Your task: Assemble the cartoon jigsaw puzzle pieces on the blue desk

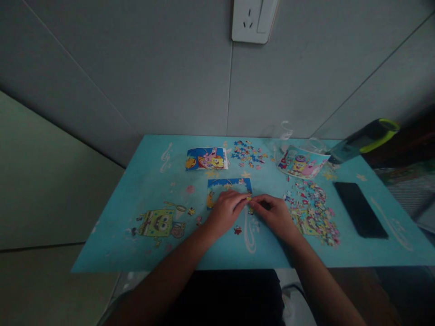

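My left hand [225,209] and right hand [276,214] meet fingertip to fingertip, pinching a small jigsaw piece [249,198] at the lower right edge of the half-built puzzle [228,184]. Bare blue table [112,217] lies to the left; loose pieces [314,213] crowd the right.

The left hand [226,209] covers the lower part of the partly assembled puzzle [229,186]; its picture is too small to read.
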Motion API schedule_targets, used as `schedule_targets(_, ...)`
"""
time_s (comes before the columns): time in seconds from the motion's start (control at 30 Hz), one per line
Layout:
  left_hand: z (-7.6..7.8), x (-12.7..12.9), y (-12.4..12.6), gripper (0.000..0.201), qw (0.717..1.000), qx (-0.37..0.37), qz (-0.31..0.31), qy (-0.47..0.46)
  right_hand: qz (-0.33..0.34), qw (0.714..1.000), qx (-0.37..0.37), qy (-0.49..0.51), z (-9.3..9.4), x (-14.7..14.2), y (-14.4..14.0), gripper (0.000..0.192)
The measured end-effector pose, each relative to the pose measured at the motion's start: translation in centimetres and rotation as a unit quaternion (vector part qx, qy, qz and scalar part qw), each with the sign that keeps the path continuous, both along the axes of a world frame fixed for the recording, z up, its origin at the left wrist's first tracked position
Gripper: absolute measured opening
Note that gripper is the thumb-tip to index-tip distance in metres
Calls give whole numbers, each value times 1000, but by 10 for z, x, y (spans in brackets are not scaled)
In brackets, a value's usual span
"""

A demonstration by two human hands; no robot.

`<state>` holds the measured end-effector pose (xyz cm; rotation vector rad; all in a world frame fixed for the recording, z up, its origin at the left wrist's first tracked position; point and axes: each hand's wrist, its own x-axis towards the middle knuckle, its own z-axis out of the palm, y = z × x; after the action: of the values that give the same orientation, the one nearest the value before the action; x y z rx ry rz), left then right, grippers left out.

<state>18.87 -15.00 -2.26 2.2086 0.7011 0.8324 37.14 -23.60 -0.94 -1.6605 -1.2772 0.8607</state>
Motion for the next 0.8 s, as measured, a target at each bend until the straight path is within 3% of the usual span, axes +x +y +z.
schedule_targets(0.2,4,-1,1,29,996,36,-27,78,1,999,31,-11,4,-1,0,31)
schedule_targets(0.47,0,-1,0,33,999,15,24,46,-26,999,10,-26,3,2,1,31)
schedule_targets(0.63,14,-15,-5,22,979,121,49,154,-84,990,25,-111,-3,11,1,32)
schedule_targets(0.8,21,-26,-34,27,948,210,23,239,-103,982,44,-155,-6,16,2,30)
